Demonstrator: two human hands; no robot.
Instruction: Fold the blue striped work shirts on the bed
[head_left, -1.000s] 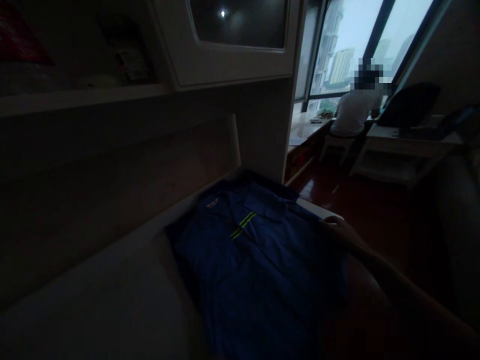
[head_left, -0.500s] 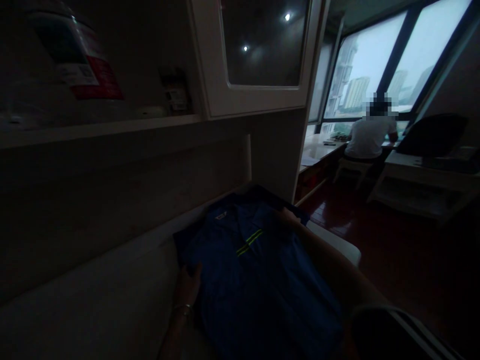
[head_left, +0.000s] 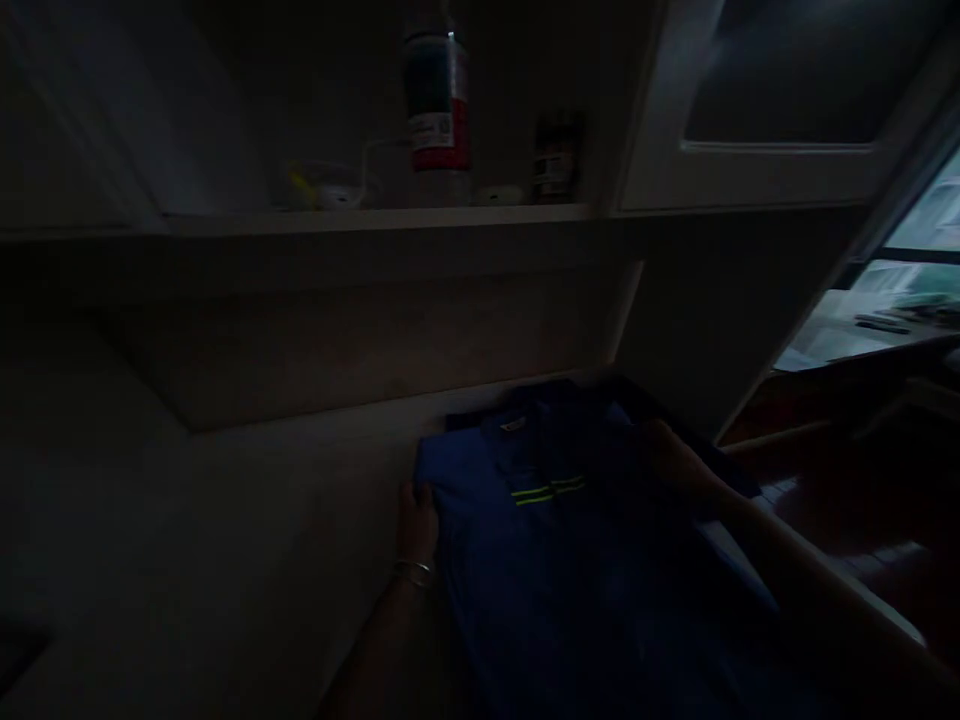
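Note:
A blue work jacket with two yellow-green stripes across its chest lies spread out on a pale surface. Its collar, with a small white label, points away from me. My left hand, with a bangle at the wrist, is closed on the jacket's left edge below the shoulder, thumb on top. On the opposite shoulder rests my right hand, its fingers curled at the cloth and partly lost in the dark. Darker navy cloth shows from beneath the jacket at the top and right.
Above is a shelf bearing a labelled bottle, a dark jar and small white items. A cabinet door hangs at upper right. Beyond the surface's right end are a reddish floor and a desk by a window.
The view has swung left, so the person in white by the window is out of sight. My left hand has moved up the jacket's left edge toward the shoulder. My right hand stays at the opposite shoulder.

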